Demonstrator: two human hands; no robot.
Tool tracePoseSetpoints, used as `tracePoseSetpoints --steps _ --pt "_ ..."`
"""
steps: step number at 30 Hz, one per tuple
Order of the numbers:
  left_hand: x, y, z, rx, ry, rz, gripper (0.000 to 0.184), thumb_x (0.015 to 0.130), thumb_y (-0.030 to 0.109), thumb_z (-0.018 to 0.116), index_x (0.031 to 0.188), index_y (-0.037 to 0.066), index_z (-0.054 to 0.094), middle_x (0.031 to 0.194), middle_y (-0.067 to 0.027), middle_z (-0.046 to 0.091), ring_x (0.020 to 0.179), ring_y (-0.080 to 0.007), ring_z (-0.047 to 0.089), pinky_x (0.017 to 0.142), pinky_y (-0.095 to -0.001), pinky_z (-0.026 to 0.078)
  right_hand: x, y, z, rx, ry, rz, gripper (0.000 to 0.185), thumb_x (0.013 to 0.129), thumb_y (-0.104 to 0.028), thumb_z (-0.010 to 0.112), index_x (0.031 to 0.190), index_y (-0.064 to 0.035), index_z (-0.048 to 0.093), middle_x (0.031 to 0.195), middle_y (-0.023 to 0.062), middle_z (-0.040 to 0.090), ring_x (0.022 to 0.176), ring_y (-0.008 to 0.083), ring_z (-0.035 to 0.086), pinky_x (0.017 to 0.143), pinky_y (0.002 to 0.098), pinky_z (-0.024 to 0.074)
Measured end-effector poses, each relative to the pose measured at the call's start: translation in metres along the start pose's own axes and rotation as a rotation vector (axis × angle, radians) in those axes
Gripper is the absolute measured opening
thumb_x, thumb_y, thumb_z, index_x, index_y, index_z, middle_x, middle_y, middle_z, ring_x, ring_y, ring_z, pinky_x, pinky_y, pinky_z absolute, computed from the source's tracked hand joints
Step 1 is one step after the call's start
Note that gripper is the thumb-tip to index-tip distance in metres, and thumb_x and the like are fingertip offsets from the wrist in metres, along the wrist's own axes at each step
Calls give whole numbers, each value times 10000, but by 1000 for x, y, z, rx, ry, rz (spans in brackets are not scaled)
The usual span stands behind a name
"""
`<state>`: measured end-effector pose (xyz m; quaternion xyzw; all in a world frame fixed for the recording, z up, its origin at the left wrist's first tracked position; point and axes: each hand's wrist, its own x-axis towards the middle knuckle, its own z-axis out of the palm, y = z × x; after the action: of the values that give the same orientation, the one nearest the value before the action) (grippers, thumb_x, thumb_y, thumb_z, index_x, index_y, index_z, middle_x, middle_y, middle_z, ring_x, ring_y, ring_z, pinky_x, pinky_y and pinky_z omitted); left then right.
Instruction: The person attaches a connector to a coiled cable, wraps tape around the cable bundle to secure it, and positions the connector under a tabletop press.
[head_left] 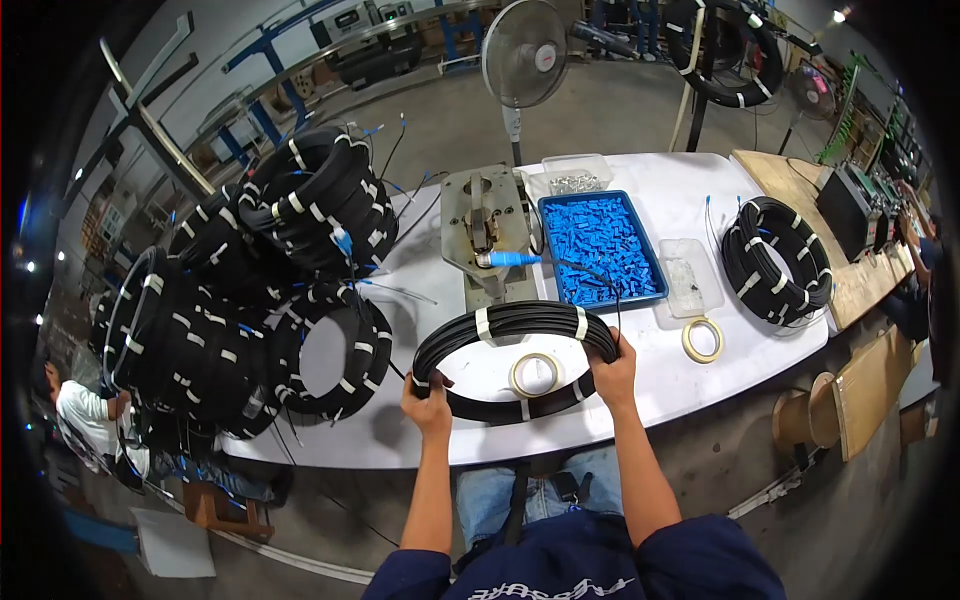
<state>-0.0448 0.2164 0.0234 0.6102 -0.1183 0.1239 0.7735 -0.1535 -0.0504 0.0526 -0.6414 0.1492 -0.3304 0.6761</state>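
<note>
A coil of black cable [530, 318], bound with bands of whitish tape, is gripped at both sides and tilted over the front of the white table. My left hand [428, 405] is closed round its left side, my right hand [613, 370] round its right side. From near my right hand, a black cable end runs up to a blue connector [512, 259] at the front of a metal bench press [487, 215]. Through the coil's opening shows a roll of cream tape [537, 375] on the table.
Stacked taped coils [190, 340] crowd the left side; another coil [775, 262] lies at right. Behind are a blue tray [655, 285] of small blue parts, clear plastic trays, and a second tape roll [703, 341]. A fan [524, 55] stands beyond. Other people are partly visible at both sides.
</note>
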Motion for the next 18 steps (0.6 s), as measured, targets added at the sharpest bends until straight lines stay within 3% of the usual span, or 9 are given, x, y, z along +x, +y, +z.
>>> tracePoseSetpoints --steps 3,5,8,10,12,14,16,17,18 --pt "7 22 11 133 21 117 352 868 -54 657 1199 -51 539 1098 -137 614 835 -182 632 710 -285 545 11 6 1 30 52 18 146 840 28 702 973 22 643 818 10 651 750 78 571 692 237 461" --pt "16 57 22 377 -29 505 484 820 -62 683 1259 -35 480 1342 -198 468 1050 -224 588 772 -299 552 12 14 -3 55 56 67 151 845 21 704 983 20 644 822 10 651 739 73 559 680 236 453" --pt "22 39 12 312 -113 508 587 778 -62 703 1307 -23 454 1443 -231 340 1147 -255 533 800 -307 553 18 11 -5 74 52 80 146 850 6 705 984 14 647 810 7 643 727 72 559 653 235 453" --pt "24 36 11 383 -106 521 629 763 -65 717 1289 -8 379 1409 -235 357 1107 -263 549 808 -316 556 16 -6 -6 28 1 47 186 842 2 714 1011 12 638 815 13 637 722 75 563 622 231 451" --pt "22 32 14 123 -78 513 642 760 -94 698 1225 59 282 1409 -179 356 1269 -256 456 884 -327 537 22 -22 -5 41 -19 -15 258 828 20 712 1066 14 614 867 39 649 748 87 591 653 235 476" --pt "23 34 18 149 -13 497 673 760 -66 722 1172 104 217 1326 -155 435 1152 -212 531 848 -288 524 28 -16 -7 -75 -42 -108 260 829 26 706 1072 18 615 893 47 662 788 103 614 719 250 493" --pt "26 45 21 5 -136 37 792 724 -58 772 1256 77 201 1183 -169 516 961 -203 603 749 -283 534 26 -15 -3 -75 -15 -121 259 834 19 704 1078 17 615 900 50 668 804 107 619 746 255 494" --pt "26 50 26 72 -117 60 607 772 -8 763 1245 22 384 984 -93 612 838 -140 601 709 -257 489 25 -14 -2 -72 17 -138 259 839 12 702 1083 17 615 906 53 675 819 112 623 772 260 494" --pt "30 51 27 73 -117 56 607 772 -8 763 1245 22 384 984 -93 612 838 -140 601 709 -257 489 24 -15 -1 -74 18 -133 259 839 12 702 1083 17 615 906 53 675 819 112 623 772 260 494"
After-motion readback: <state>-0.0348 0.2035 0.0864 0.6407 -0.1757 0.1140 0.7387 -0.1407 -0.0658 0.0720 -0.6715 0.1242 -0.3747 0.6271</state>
